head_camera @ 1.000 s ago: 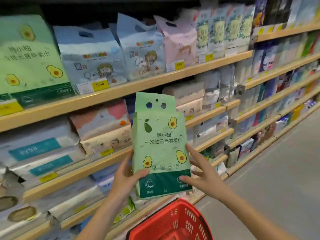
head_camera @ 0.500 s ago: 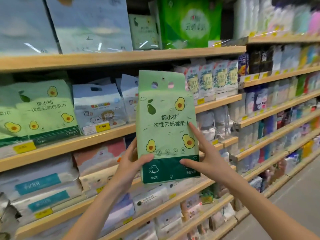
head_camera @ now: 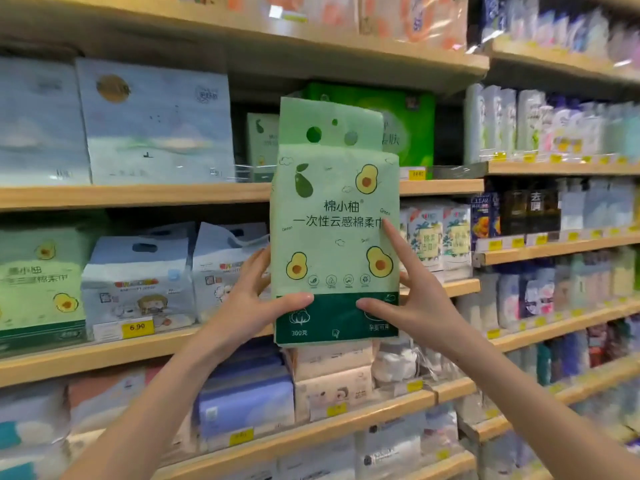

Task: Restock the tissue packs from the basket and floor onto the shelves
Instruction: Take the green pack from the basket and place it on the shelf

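Your fingers (head_camera: 389, 237) are spread wide, not curled: both thumbs press the dark green band on the near face of the green pack (head_camera: 334, 220), and the rest reach along its sides and behind it. Your left hand (head_camera: 249, 299) and right hand (head_camera: 412, 299) clamp the pack between them near its bottom, upright, print facing you.

A second ago you held this pack low, over the red basket; now you have raised it to the upper shelf (head_camera: 138, 195), and the basket is out of view. Its handle flap sits in front of the gap between the pale blue packs (head_camera: 152, 126) on the left and the bright green box (head_camera: 412, 129) on the right, where a matching pack (head_camera: 261, 140) stands farther back. That gap looks like the slot you are aiming for; the pack is not yet on the board.
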